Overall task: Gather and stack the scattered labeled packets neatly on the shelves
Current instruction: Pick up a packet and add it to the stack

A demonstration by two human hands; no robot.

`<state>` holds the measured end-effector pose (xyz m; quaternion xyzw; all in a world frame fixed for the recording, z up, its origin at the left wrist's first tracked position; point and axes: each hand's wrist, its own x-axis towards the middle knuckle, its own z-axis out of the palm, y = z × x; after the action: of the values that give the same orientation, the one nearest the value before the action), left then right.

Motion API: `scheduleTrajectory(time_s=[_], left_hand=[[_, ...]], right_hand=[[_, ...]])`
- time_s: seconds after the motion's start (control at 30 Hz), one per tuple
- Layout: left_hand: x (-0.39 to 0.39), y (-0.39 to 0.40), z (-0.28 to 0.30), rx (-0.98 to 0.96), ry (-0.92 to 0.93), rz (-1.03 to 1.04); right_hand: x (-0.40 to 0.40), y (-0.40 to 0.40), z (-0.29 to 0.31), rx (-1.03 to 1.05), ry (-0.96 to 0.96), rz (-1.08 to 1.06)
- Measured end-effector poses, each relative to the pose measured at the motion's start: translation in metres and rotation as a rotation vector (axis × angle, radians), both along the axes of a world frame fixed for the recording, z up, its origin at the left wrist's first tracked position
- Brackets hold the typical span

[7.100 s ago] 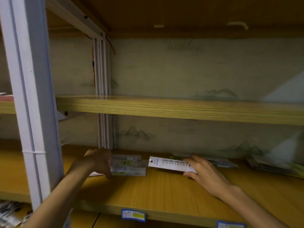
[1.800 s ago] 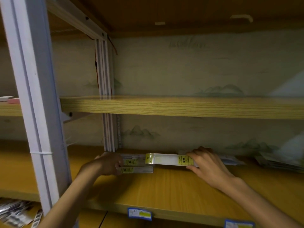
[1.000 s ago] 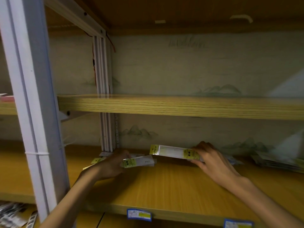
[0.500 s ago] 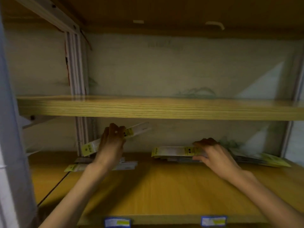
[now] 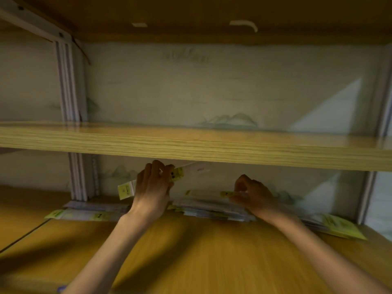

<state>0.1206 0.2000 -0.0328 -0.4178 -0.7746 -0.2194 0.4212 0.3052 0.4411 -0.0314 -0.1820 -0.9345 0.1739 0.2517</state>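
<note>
A long packet (image 5: 152, 183) was gripped, tilted up to the right, in the left hand (image 5: 151, 192), left of the stack (image 5: 212, 209), where another packet (image 5: 212, 193) was pinched by the nearer right hand (image 5: 252, 193).

Two forearms enter from the lower edge of the head view, each ending in a bare hand. The left hand (image 5: 151, 193) and the right hand (image 5: 255, 196) carry no glove, ring, watch or wristband. Both forearms are uncovered along their full visible length; no sleeve or cuff reaches into view. The fingers (image 5: 148, 169) of the left hand show short nails, without visible polish. Motion blur softens finer detail on the right hand.
</note>
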Motion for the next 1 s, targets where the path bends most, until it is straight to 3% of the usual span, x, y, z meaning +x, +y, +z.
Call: scheduleTrajectory(time_s=[0.27,0.73,0.87,1.0], left_hand=[[-0.020,0.035,-0.018,-0.043,-0.064,0.003],[-0.031,0.034,-0.043,-0.049,-0.087,-0.052],[-0.033,0.037,-0.048,-0.063,-0.051,-0.057],[-0.029,0.041,-0.052,-0.114,-0.052,-0.117]], right_hand=[[-0.035,0.011,-0.028,-0.210,0.071,0.030],[-0.041,0.016,-0.049,-0.178,-0.080,0.026],[-0.041,0.005,-0.048,0.046,0.061,-0.041],[-0.038,-0.010,-0.041,0.335,0.183,0.036]])
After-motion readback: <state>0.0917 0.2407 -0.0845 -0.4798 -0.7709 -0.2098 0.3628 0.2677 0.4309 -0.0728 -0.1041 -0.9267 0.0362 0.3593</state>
